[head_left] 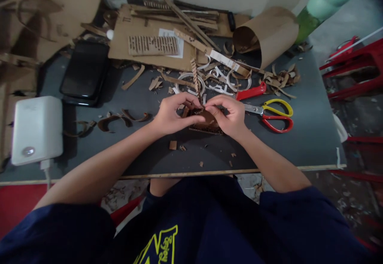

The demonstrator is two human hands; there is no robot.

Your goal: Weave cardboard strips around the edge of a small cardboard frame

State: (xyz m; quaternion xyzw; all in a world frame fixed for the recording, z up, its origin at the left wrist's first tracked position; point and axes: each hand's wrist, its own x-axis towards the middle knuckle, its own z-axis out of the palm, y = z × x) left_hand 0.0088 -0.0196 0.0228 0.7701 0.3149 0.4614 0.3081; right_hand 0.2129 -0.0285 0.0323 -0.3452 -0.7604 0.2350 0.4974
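Above the front middle of the table, my left hand (175, 113) and my right hand (229, 116) meet with fingertips almost touching. Both pinch the lower end of a narrow corrugated cardboard strip (195, 75), which rises away from me. Directly beneath the fingers lies a small brown cardboard piece (209, 125) with corrugated edges, partly covered by the hands. Whether the strip is joined to it cannot be made out. Right of my right hand rest scissors (277, 115) with one yellow and one red handle, and a red-handled tool (251, 91) behind them.
Cardboard scraps (281, 78) and white plastic rings (190, 82) litter the table behind my hands. A cardboard sheet (119, 44) bears a ribbed piece (153, 45) and strips. A cardboard tube (275, 36) and green bottle (326, 4) are back right; a black phone-like device (85, 70) and white power bank (37, 130), left.
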